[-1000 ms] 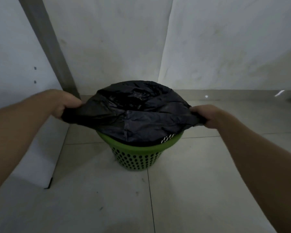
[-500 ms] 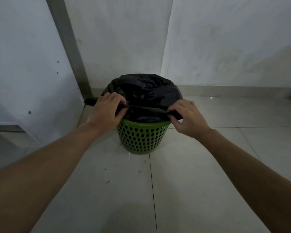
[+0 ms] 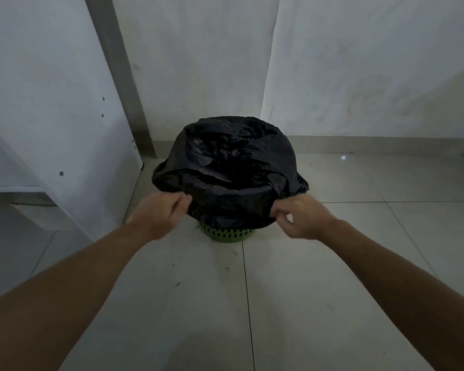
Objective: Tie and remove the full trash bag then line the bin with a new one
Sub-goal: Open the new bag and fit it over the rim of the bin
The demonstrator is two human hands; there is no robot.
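A black trash bag is draped over a green perforated bin that stands on the tiled floor near the wall corner. The bag covers the rim and most of the bin's wall; only the bin's green bottom band shows. My left hand pinches the bag's hanging near edge on the left side. On the right side, my right hand pinches the same edge. Both hands sit just in front of the bin, at about its mid height. The bag's inside is dark and I cannot see what it holds.
A white cabinet panel stands close on the left, with a grey post behind it. White walls meet in a corner right behind the bin. Pale floor tiles with small dark specks stretch toward me.
The bag's near edge, bunched at the rim half a second ago, now hangs far down over the bin's wall. Both hands have moved down and slightly apart with it.
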